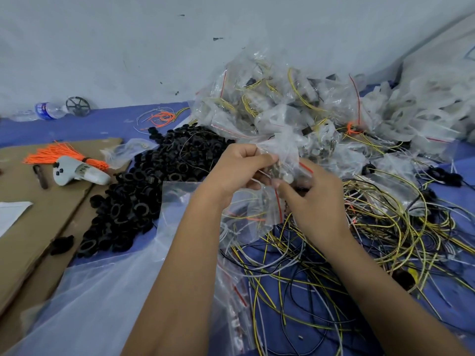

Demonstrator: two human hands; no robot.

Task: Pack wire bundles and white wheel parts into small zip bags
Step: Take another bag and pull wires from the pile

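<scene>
Both forearms reach in from the near edge, the left hand (239, 165) and right hand (312, 199) each with its grip pinched on a small zip bag (280, 160), apparently holding its mouth open for loading. Loose wire bundles (359, 227) sprawl on the bench (77, 127) at right, filled bags (295, 104) heaped beyond. Black rings (144, 191) lie left; the far-left bottle (48, 110) label is unreadable.
</scene>
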